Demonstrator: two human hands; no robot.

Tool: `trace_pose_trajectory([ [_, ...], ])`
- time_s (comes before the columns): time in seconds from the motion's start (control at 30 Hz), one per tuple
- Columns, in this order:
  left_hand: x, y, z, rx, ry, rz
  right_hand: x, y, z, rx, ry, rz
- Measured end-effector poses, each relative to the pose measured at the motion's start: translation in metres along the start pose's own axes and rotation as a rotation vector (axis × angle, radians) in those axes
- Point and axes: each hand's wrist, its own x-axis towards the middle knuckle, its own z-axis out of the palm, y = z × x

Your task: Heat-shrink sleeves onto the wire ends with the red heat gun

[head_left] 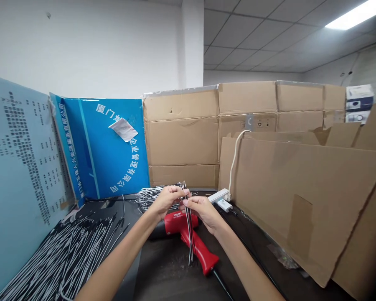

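Pinches black-and-white wires near top with left hand and right hand; holds them above red heat gun.

Above a dark counter, the person's left grip and right grip pinch a few thin black and white wires, which hang in front of a red heat gun. A large wire pile spreads at left, a smaller pile lies behind, and a white power strip sits near a cardboard panel
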Motion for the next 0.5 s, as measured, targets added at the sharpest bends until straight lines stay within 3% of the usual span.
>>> trace_pose_trajectory([
  [0.27,0.000,0.001,0.001,0.035,0.032,0.011,-0.004,-0.011,-0.003,-0.089,-0.003,0.003],
  [0.5,0.003,-0.002,0.005,0.120,0.059,0.061,-0.004,-0.015,-0.005,-0.297,0.042,-0.116],
])
